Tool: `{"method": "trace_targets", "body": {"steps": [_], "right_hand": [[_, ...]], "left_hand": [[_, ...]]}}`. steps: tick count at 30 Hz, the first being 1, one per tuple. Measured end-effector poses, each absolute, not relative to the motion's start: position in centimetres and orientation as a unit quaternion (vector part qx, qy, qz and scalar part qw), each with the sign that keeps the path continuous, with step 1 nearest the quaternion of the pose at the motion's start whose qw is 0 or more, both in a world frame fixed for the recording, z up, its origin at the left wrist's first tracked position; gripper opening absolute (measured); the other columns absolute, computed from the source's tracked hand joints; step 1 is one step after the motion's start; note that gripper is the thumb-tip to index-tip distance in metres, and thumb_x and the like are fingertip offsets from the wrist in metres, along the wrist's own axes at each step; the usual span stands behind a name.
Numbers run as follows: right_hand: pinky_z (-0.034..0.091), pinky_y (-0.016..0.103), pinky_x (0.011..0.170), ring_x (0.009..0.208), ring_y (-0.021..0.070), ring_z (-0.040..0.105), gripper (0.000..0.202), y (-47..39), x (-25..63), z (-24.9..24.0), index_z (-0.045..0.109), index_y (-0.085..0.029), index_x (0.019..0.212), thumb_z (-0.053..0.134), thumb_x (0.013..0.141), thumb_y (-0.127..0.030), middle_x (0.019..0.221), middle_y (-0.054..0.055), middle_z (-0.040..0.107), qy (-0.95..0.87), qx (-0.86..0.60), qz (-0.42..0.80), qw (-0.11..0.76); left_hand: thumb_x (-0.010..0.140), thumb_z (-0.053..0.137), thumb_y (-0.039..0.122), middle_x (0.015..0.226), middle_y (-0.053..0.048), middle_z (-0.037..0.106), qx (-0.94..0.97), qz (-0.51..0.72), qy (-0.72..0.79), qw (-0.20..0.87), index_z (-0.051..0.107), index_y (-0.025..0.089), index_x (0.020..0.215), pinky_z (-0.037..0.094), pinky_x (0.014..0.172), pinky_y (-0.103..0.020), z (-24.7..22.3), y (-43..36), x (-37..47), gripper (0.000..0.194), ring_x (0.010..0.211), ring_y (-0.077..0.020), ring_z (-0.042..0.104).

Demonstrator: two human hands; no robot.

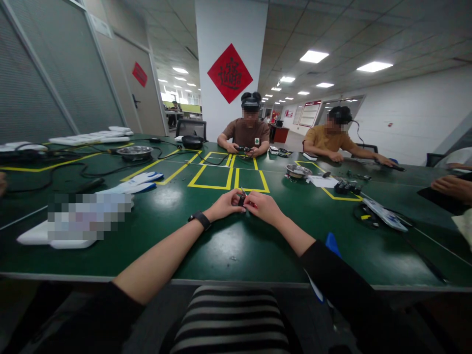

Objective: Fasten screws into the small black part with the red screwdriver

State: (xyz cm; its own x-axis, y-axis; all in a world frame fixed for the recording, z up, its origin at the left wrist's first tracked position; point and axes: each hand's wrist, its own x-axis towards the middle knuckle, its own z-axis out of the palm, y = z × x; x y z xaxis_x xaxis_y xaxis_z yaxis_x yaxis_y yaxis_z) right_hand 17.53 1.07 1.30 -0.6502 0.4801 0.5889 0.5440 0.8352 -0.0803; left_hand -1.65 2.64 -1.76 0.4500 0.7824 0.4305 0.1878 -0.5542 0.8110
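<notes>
Both hands meet above the green table (173, 246), close to the yellow tape outlines. My left hand (225, 204), with a dark watch on its wrist, pinches a small black part (242, 199) between thumb and fingers. A thin metallic tip sticks up from the part; its exact kind is too small to tell. From the right, my right hand (263, 205) closes its fingers against the same part. A bit of red shows at those fingertips, mostly hidden by them.
White-and-blue gloves (136, 184) and white packs (33, 235) lie to the left, near cables and a metal bowl (134, 152). Another metal bowl (298, 171), black parts (347, 187) and a glove (385, 214) lie right. A person (248, 132) sits opposite; others work at the right.
</notes>
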Motion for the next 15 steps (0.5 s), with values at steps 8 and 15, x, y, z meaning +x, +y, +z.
{"method": "trace_targets", "body": {"steps": [8, 15], "right_hand": [[0.037, 0.028, 0.069, 0.077, 0.0170, 0.055, 0.012, 1.23, 17.87, 1.73, 0.064, -0.020, 0.079, 0.054, 0.083, -0.025, 0.080, 0.005, 0.061, -0.925, -0.222, -0.127, 0.281], [0.038, 0.028, 0.068, 0.076, 0.0166, 0.057, 0.013, 1.10, 17.92, 1.85, 0.065, -0.020, 0.080, 0.054, 0.082, -0.024, 0.082, 0.005, 0.063, -0.926, -0.215, -0.090, 0.296]], "left_hand": [[0.058, 0.077, 0.028, 0.077, 0.000, 0.059, 0.780, 0.409, 0.300, 0.368, 0.050, 0.015, 0.099, 0.048, 0.070, -0.027, -1.58, 2.59, -1.74, 0.050, 0.072, -0.0123, 0.058], [0.059, 0.075, 0.032, 0.074, 0.002, 0.056, 0.789, 0.392, 0.315, 0.353, 0.053, 0.014, 0.088, 0.045, 0.066, -0.024, -1.09, 2.18, -1.67, 0.040, 0.068, -0.0104, 0.053]]}}
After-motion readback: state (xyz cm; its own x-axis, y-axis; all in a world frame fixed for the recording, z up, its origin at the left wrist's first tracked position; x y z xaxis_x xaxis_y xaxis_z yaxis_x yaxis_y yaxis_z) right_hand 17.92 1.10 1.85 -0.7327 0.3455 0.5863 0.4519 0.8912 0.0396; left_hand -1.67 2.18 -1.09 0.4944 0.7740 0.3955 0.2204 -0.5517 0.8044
